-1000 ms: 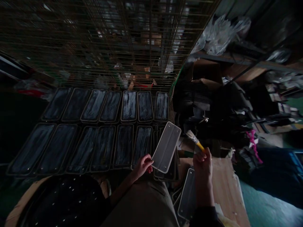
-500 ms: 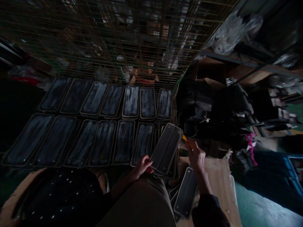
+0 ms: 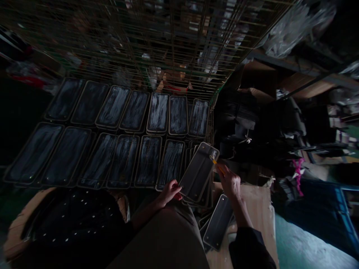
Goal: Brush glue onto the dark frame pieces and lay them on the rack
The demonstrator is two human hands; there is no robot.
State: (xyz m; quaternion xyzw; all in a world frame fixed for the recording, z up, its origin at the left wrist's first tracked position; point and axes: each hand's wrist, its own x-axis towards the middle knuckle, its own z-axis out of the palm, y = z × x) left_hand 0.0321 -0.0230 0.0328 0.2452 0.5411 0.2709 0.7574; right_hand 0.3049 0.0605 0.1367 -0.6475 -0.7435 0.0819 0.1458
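My left hand (image 3: 169,192) pinches the lower left corner of a dark rectangular panel (image 3: 196,175) with a pale rim and small studs. The panel lies tilted on a stack of similar ones. In my right hand (image 3: 230,184) is a yellow-handled brush (image 3: 218,165), its tip touching the panel near the upper right end, where a small whitish smear shows. To the left, two rows of like panels (image 3: 147,160) carry streaky whitish coating. Below my right wrist, more plain panels (image 3: 218,223) lie overlapping on a wooden board (image 3: 256,213).
A wire mesh cage (image 3: 174,48) rises behind the rows. At lower left stands a round cardboard container (image 3: 19,224) with black studded material (image 3: 75,216). Dark bundles (image 3: 235,116), a shelf with plastic bags (image 3: 297,33) and a blue-framed bin (image 3: 316,213) are on the right.
The brush tip has moved from the panel's upper right corner inward onto its face, and a whitish smear shows there. My left hand keeps its hold; the camera view has shifted slightly.
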